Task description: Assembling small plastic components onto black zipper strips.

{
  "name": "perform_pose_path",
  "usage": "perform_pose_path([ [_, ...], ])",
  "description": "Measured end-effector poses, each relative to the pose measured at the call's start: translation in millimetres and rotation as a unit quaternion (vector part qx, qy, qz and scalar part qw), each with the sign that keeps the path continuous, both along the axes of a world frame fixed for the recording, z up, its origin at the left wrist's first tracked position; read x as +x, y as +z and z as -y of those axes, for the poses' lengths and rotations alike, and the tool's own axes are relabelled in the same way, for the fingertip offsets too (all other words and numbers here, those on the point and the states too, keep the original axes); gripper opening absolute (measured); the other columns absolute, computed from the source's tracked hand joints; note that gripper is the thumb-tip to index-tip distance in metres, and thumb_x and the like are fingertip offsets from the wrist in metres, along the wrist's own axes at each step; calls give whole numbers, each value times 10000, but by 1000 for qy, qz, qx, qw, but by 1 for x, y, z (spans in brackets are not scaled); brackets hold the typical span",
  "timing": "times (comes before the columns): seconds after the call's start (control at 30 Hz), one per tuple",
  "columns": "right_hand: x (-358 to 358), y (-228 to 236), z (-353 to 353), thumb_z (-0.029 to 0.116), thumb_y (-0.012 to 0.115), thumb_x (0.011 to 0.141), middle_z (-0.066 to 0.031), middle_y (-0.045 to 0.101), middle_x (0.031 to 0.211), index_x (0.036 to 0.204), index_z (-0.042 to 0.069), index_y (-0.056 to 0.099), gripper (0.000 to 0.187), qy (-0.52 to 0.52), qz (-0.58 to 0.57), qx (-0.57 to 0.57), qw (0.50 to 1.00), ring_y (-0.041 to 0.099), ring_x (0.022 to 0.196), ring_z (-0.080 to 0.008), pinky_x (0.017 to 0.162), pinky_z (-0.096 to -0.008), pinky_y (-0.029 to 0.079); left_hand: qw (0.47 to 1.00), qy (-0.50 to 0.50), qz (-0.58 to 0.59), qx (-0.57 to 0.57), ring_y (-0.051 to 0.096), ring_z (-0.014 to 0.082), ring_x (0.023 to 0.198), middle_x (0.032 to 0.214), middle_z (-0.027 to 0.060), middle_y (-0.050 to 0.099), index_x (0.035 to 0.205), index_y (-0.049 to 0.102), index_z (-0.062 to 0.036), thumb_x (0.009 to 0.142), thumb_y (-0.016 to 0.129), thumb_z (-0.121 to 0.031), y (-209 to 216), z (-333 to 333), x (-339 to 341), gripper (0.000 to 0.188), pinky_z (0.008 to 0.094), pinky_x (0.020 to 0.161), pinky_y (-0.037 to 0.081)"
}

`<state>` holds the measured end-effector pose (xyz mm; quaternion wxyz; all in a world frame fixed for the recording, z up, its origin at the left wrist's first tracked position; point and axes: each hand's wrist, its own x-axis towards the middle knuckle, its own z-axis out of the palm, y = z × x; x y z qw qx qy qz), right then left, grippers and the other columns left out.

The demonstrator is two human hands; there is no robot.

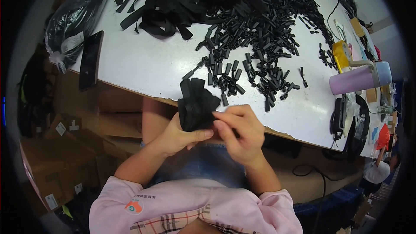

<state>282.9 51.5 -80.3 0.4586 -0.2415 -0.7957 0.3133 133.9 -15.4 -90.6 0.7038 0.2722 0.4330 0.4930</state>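
Observation:
A bundle of black fabric strips [195, 104] is gripped in my left hand [180, 138], just in front of the table's near edge. Its folded ends fan out above my fingers. My right hand [243, 136] is closed in a pinch at the bundle's right side. What its fingertips hold is too small and dark to make out. Just beyond both hands, a large heap of small black zipper pulls [255, 30] spreads over the white table. A few of them lie loose close to the bundle.
More black strips [173, 4] are piled on the table [160, 65] at the back left. A dark phone [91, 60] and a plastic-wrapped black package [78, 13] lie at left. A purple tumbler [353, 80] lies at right. Cardboard boxes [56, 160] stand below left.

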Motion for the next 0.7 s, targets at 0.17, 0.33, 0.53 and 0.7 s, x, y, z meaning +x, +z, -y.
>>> perform_pose_path([
  [0.17,3,0,14,-5,565,757,-57,535,710,834,-24,551,80,68,-141,-318,935,477,494,-54,430,-160,376,998,12,-45,31,452,54,503,728,17,505,876,509,-42,726,641,-150,1,-1,6,227,168,405,356],
  [0.33,5,1,19,43,525,804,-50,553,666,810,-29,539,74,95,-177,-543,816,487,511,-45,438,-149,382,989,68,-38,122,487,83,604,724,23,498,840,485,-30,795,563,-147,2,-2,15,147,201,530,411],
  [0.53,6,-8,21,33,523,790,-49,552,649,785,-29,538,64,85,-95,-345,930,507,521,-56,445,-158,389,987,100,-65,112,497,85,641,755,31,505,861,473,-27,814,529,-113,7,1,22,113,205,571,418],
  [0.7,11,-14,23,14,516,781,-55,547,633,768,-28,541,50,141,-184,-517,824,502,509,-63,433,-159,378,824,72,-362,429,514,172,658,789,68,518,856,503,-40,738,579,-44,4,-5,15,140,244,567,414],
])
